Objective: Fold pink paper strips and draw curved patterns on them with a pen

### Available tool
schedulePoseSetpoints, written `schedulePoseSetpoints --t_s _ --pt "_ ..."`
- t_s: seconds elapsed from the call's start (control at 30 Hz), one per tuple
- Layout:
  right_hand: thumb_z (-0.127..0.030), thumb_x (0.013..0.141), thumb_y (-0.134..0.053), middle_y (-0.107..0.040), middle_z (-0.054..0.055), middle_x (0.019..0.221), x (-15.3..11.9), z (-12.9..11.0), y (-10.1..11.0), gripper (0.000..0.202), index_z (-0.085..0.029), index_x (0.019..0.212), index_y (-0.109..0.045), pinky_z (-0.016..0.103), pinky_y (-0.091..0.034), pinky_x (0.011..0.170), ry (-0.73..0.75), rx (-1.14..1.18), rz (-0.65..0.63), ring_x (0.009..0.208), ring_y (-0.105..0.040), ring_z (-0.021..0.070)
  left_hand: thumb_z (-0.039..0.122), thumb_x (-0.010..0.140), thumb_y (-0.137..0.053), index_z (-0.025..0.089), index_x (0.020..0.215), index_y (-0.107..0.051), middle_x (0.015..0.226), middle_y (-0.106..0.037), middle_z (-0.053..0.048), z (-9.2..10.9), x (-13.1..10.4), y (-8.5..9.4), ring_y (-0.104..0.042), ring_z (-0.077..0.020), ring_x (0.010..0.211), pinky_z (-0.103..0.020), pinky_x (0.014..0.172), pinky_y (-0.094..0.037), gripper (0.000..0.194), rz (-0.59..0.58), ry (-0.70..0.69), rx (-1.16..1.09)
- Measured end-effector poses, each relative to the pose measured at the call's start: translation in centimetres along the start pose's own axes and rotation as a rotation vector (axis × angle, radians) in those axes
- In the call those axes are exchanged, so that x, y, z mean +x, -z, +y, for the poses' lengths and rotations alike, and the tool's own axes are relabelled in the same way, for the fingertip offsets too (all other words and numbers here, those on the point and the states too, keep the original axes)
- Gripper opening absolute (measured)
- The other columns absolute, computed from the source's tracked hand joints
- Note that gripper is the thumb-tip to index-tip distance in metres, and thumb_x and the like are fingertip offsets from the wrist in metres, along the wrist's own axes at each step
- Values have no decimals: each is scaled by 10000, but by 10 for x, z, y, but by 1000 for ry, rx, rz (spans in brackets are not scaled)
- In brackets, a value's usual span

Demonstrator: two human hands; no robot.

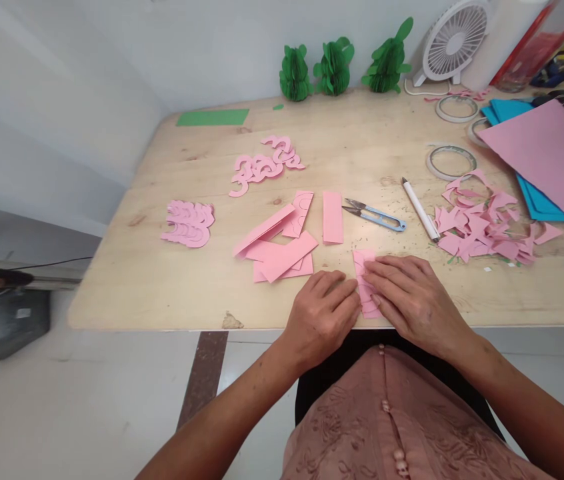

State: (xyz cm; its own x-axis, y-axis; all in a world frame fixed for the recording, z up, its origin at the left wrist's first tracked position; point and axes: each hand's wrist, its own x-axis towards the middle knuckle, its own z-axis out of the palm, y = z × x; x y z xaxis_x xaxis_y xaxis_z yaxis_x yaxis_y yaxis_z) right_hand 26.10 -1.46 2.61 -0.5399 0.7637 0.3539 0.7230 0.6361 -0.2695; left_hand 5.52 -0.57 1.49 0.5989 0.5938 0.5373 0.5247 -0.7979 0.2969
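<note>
Tabletop (162, 280) beneath curve-marked pink strip (367, 292)

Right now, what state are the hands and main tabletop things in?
Pink strip: flat, lines drawn
Left hand: fingers curled at strip's edge
Right hand: fingers over strip
Snips: blades open
Pen: lying flat
Fan: upright; running, cannot tell
Green figures: upright
Scraps: loose heap

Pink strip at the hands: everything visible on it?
The pink strip is narrow, rectangular and paper-like, with curved lines drawn on it. It lies lengthwise away from the person on the wooden table, near the front edge. The right hand covers part of its right side; the left hand is at its left edge.
</note>
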Motion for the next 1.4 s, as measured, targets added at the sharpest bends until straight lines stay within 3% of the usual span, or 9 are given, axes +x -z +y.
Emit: schedulePoseSetpoints --t_s 1.4 --pt "-227 898 -573 -669 113 1259 0 0 -1 338 -189 1229 -637 497 -453 927 -8 10 12 1161 -594 289 163 908 -559 176 856 -618 937 -714 -60 -1 -1 -2 -627 -217 948 -385 795 -537 80 3 5 10"
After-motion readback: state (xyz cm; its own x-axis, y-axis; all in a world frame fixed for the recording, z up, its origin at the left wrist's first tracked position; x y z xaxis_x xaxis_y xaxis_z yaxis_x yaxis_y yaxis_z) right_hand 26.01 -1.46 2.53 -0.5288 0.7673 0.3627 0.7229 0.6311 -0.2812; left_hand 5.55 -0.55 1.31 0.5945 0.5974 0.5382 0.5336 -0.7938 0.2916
